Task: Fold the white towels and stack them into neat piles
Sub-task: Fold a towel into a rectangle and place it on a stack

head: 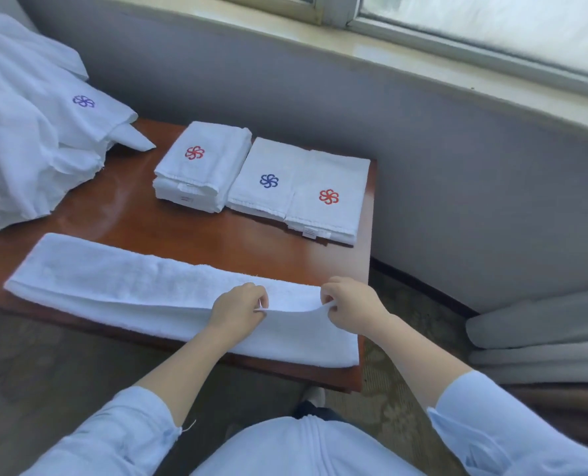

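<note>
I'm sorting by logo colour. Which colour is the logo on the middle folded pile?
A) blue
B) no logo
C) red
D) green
A: the middle pile bears a blue logo, while the left pile and right pile bear red ones.

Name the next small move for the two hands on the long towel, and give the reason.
Probably lift the pinched right end and carry it left over the strip. Both the left hand and right hand pinch that end of the long towel, which lies folded lengthwise but longer than the folded stacks behind it.
</note>
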`<act>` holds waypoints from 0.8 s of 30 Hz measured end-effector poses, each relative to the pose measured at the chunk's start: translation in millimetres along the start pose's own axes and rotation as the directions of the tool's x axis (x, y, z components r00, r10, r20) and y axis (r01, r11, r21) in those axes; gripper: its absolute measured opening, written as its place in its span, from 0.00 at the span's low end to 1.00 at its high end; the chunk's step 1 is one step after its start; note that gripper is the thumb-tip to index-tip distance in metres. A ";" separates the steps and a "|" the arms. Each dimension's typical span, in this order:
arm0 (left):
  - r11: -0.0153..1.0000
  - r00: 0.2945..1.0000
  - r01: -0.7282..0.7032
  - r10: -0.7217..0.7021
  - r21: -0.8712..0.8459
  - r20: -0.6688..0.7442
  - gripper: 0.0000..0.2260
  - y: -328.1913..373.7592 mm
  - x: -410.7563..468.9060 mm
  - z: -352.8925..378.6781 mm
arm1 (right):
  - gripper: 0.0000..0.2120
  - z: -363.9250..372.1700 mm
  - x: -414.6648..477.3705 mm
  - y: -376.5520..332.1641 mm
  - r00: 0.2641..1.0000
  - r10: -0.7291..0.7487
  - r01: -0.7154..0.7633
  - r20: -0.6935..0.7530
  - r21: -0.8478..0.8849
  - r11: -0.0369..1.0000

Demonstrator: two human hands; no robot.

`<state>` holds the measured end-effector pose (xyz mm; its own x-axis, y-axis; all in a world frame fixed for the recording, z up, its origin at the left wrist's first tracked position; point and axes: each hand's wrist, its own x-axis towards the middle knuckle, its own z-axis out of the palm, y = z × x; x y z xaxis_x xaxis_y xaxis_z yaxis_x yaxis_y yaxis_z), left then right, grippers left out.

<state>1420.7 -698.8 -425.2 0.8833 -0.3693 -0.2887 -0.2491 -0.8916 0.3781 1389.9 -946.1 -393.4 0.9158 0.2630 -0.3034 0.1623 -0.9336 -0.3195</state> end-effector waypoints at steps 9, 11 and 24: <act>0.993 0.983 -0.120 0.115 0.024 0.140 0.16 -9.2 -33.2 24.7 | 0.16 51.4 -57.0 -18.1 0.958 0.210 -0.204 0.196 -0.051 0.978; 0.991 0.981 -0.134 0.132 0.004 0.139 0.17 -11.9 -37.3 26.5 | 0.16 57.2 -59.8 -24.8 0.952 0.263 -0.256 0.153 -0.066 0.964; 1.000 0.999 -0.006 0.005 -0.017 -0.039 0.15 -31.4 -39.4 6.9 | 0.15 48.8 -6.4 -61.6 0.987 0.135 -0.119 -0.090 0.165 0.979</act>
<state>1390.9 -658.1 -431.8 0.8969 -0.3635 -0.2518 -0.2478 -0.8847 0.3947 1356.1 -878.4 -415.6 0.9586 0.1117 -0.2618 -0.0106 -0.9051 -0.4250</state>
